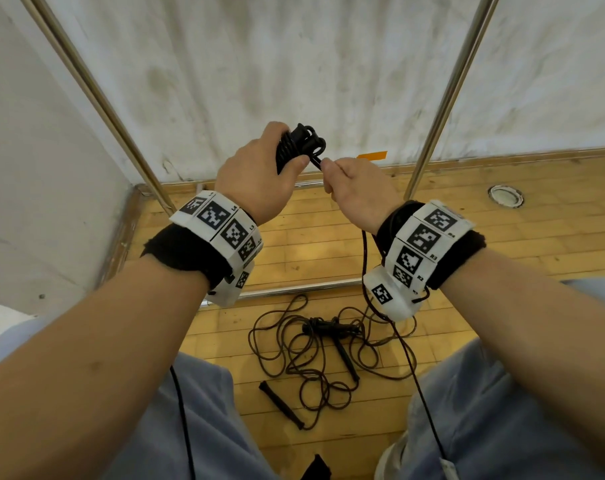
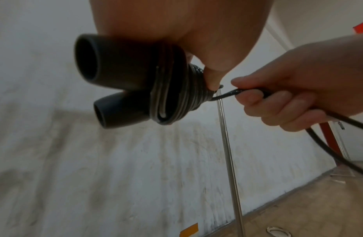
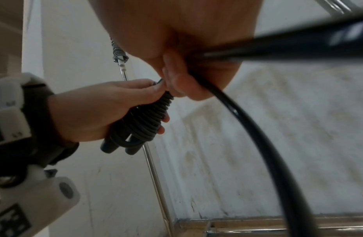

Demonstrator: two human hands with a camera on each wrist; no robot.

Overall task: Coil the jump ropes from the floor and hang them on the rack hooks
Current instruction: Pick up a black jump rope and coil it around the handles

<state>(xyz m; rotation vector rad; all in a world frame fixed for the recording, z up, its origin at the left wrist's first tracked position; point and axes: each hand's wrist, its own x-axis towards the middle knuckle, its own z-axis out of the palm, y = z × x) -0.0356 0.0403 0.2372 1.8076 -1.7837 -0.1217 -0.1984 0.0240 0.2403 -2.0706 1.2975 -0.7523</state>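
My left hand (image 1: 259,168) grips a black jump rope bundle (image 1: 296,145): two handles side by side with cord wound tightly round them (image 2: 172,94) (image 3: 144,120). My right hand (image 1: 354,183) pinches the free cord (image 2: 229,94) right beside the bundle; the rest of it (image 3: 247,133) hangs down past my right wrist. Both hands are raised at chest height in front of the wall. On the wooden floor below lie tangled jump ropes (image 1: 315,355) with black handles (image 1: 280,403).
Two slanted metal rack poles (image 1: 96,98) (image 1: 450,95) rise on either side of my hands, joined by a low floor bar (image 1: 294,291). A stained white wall (image 1: 294,64) stands behind. An orange tape strip (image 1: 372,155) and a round floor fitting (image 1: 505,195) are nearby.
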